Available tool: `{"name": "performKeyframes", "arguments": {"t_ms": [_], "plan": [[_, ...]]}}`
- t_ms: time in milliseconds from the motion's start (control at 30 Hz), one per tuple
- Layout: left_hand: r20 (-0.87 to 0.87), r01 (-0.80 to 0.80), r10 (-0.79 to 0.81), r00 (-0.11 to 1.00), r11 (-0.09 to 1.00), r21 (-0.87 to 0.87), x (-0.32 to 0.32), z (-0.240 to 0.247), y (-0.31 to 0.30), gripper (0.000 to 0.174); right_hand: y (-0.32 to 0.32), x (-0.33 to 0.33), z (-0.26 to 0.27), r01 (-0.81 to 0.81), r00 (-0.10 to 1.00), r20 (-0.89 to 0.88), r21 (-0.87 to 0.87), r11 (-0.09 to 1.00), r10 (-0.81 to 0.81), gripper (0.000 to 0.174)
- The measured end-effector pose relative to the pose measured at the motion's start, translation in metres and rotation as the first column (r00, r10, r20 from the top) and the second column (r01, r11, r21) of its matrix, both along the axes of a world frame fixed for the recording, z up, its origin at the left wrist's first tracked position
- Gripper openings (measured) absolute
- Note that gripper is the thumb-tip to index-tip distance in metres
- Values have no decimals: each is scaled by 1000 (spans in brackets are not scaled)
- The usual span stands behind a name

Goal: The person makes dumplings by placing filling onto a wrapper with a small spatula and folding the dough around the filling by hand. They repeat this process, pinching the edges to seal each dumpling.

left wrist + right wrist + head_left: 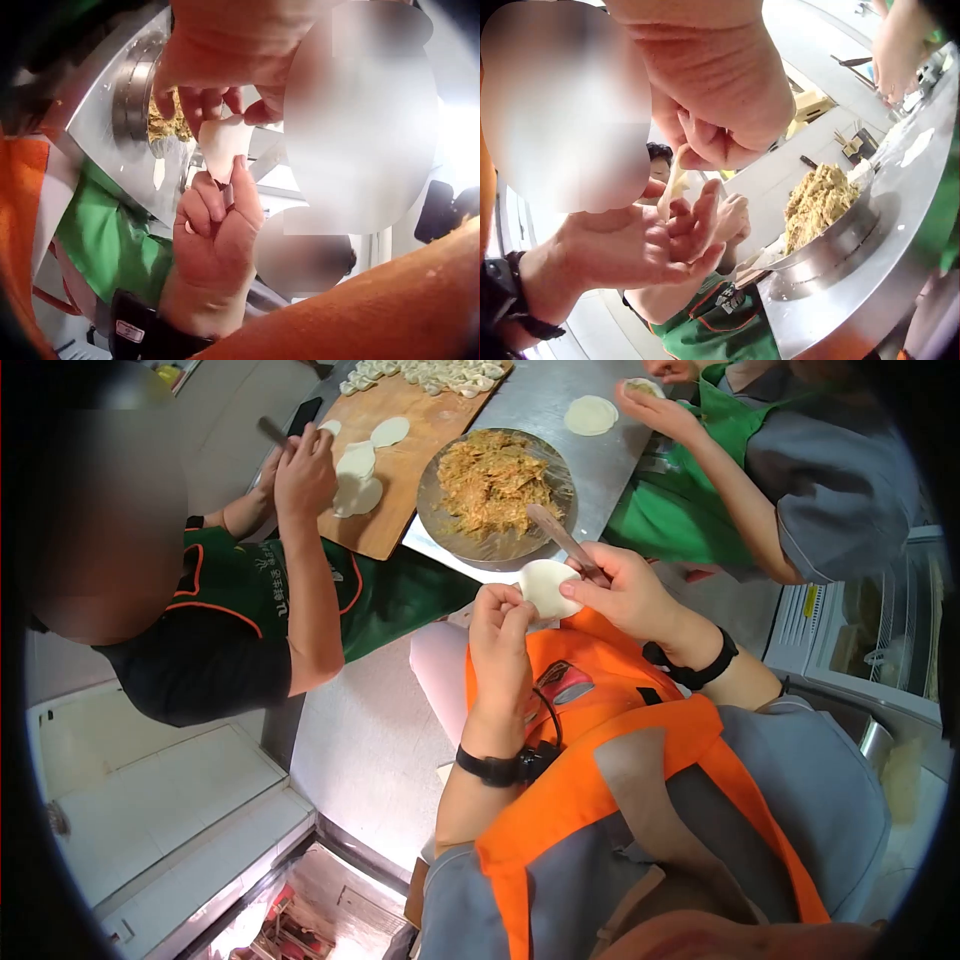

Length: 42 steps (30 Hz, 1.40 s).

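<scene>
A round white dumpling wrapper (548,586) is held up between my two hands, in front of the orange apron. My left hand (500,645) pinches its left edge between thumb and fingers. My right hand (632,592) grips a flat filling spatula (562,538), whose blade points up toward the bowl, and its thumb presses on the wrapper's right edge. Both wrist views show the wrapper, upright in the left wrist view (225,142) and nearly edge-on in the right wrist view (675,186). Just beyond my hands, a heap of chopped filling (490,480) lies in a metal bowl (432,520).
A wooden board (385,535) holds loose wrappers (357,495) and rows of folded dumplings (425,375). More wrappers (590,416) lie on the steel table (545,410). A person in a dark green apron (260,585) works at left, another in a green apron (665,500) at right.
</scene>
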State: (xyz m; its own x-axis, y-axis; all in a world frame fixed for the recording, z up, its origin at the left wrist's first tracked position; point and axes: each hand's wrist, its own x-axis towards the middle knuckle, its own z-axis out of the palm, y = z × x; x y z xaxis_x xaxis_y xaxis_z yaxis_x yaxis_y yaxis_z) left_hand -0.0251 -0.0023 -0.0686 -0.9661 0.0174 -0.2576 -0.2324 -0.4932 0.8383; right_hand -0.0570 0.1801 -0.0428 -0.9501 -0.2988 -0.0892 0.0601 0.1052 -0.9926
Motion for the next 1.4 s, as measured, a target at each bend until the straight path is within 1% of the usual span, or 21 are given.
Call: {"name": "performKeyframes", "arguments": {"t_ms": [67, 133, 233, 467, 533, 567, 633, 667, 733, 767, 867, 900, 933, 1000, 1033, 1100, 1133, 1167, 1267, 1300, 1400], "plan": [[35, 29, -37, 999, 975, 220, 1, 14, -3, 11, -1, -1, 8, -56, 998, -3, 16, 998, 56, 21], [70, 32, -46, 996, 982, 186, 0, 29, 3, 12, -1, -3, 8, -103, 995, -7, 16, 995, 103, 20], [104, 66, -78, 992, 992, 107, 0, 27, 0, 13, -6, -1, 7, -43, 998, 55, -6, 999, 44, 19], [43, 73, -65, 997, 978, -195, 6, 25, -10, 12, -18, 0, -3, 49, 995, -85, -18, 999, -50, 15], [70, 77, -67, 995, 985, -153, 7, 24, -11, 11, -19, 0, 5, 45, 996, -77, 6, 999, -45, 14], [83, 79, -68, 994, 988, -132, 7, 23, -12, 11, -19, 0, 7, 59, 993, -102, 24, 998, -56, 13], [127, 162, -137, 982, 963, -217, 6, 1, -20, 17, -18, -2, 10, 88, 985, -156, 60, 994, -78, 13], [151, 204, -169, 974, 945, -257, 6, -7, -23, 21, -16, -4, 11, 49, 949, -316, 153, 987, 2, 13], [279, 189, -197, 940, 980, 55, 5, -3, -16, 32, -12, -9, 11, 19, 792, -579, 342, 939, 195, 15], [337, 163, -228, 913, 964, 210, 5, -2, -12, 37, -14, -8, 11, -100, 771, -567, 342, 934, 290, 20], [357, -97, -73, 931, 894, 438, -3, -15, -2, 48, -11, -3, 13, -211, 785, -435, 482, 851, 441, 22], [244, -22, -113, 963, 871, 492, -5, -24, -4, 39, -3, -10, 11, -186, 845, -347, 524, 831, 408, 24], [246, 24, -126, 961, 925, 379, -8, -37, -6, 37, 10, -24, 9, -81, 838, -360, 661, 746, 410, 23], [253, 123, -155, 955, 983, 139, -16, -63, -6, 34, 36, -56, 3, 146, 824, -384, 855, 498, 417, 24], [275, 99, -121, 954, 991, 91, -17, -65, -5, 33, 42, -65, 0, 203, 790, -439, 845, 494, 427, 24], [317, -41, 2, 949, 992, 116, -23, -67, -2, 31, 47, -80, -8, 310, 710, -542, 813, 492, 449, 24], [339, -112, 64, 939, 986, 125, -26, -68, 0, 30, 48, -87, -11, 301, 705, -535, 820, 486, 466, 25], [362, -239, 148, 920, 946, 221, -31, -70, 4, 29, 48, -93, -14, 291, 700, -526, 827, 480, 483, 26], [397, -377, 264, 879, 895, 238, -45, -57, 5, 31, 44, -104, -17, 216, 730, -436, 877, 428, 525, 27], [384, -363, 261, 886, 905, 222, -49, -57, 3, 34, 43, -106, -17, 184, 745, -395, 896, 404, 537, 27], [479, -439, 288, 829, 866, 239, -59, -50, 4, 36, 40, -102, -22, 73, 750, -345, 891, 449, 564, 28]]}}
